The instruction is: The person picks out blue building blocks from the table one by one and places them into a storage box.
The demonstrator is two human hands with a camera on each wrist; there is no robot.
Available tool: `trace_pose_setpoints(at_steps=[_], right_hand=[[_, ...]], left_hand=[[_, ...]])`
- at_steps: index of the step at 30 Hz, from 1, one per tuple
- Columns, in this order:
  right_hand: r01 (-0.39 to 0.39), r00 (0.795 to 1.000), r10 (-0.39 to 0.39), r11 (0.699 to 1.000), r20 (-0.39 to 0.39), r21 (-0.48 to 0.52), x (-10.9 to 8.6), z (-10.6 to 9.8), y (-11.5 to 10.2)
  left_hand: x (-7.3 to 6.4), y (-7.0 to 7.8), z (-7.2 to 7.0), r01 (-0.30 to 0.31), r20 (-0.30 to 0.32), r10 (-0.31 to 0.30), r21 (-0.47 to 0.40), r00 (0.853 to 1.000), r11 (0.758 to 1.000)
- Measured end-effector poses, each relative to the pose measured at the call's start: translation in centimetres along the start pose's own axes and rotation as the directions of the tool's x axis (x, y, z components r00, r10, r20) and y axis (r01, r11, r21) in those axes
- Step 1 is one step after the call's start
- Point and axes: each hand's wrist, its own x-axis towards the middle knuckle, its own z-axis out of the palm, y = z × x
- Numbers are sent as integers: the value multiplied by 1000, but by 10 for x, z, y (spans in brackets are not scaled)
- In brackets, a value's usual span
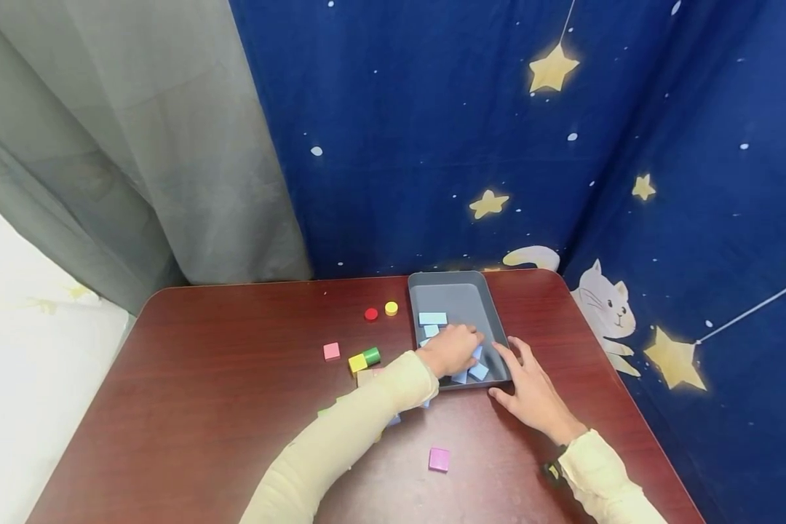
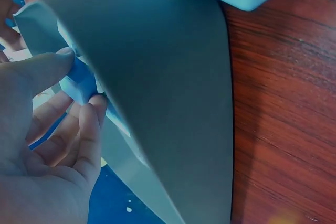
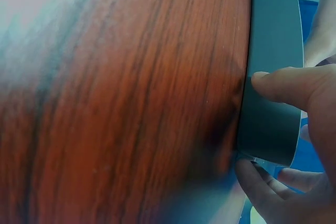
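Note:
A dark grey tray (image 1: pixel 455 292) lies near the table's far edge with several light blue blocks (image 1: pixel 432 318) in it. My left hand (image 1: pixel 450 349) reaches into the tray. In the left wrist view its thumb and fingers pinch a blue block (image 2: pixel 83 81) just inside the tray wall (image 2: pixel 157 66). At the tray's near right corner is my right hand (image 1: pixel 530 393), fingers fairly straight and spread. In the right wrist view, its thumb (image 3: pixel 278 85) rests against the tray's outer wall (image 3: pixel 273 30), with the other fingers around the corner.
Left of the tray lie a red disc (image 1: pixel 371 314), a yellow disc (image 1: pixel 391 308), a pink block (image 1: pixel 331 351), a yellow block (image 1: pixel 357 363) and a green cylinder (image 1: pixel 371 356). My left sleeve partly covers more blocks. A magenta block (image 1: pixel 439 460) lies nearer. Curtains (image 1: pixel 393 145) hang behind the table.

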Motion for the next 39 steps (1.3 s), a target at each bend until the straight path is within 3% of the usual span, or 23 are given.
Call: trace_pose_setpoints(at_steps=[13, 19, 26, 33, 39], right_hand=[[0, 1000, 0, 1000, -8, 9, -1, -1, 0], [3, 1000, -3, 1000, -13, 11, 2, 0, -3], [11, 999, -11, 1000, -31, 6, 5, 4, 0], [14, 999, -14, 1000, -46, 6, 8, 4, 1], [-8, 1000, 9, 1000, -17, 17, 7, 4, 0]], left_hand=[[4, -1, 3, 33, -4, -33, 18, 999, 999], [-4, -7, -1, 21, -42, -21, 1, 999, 1000], [-29, -19, -16, -18, -121, 15, -18, 993, 1000], [-69, -37, -27, 22, -171, -36, -84, 985, 996], [-108, -52, -24, 62, -192, -85, -125, 978, 990]])
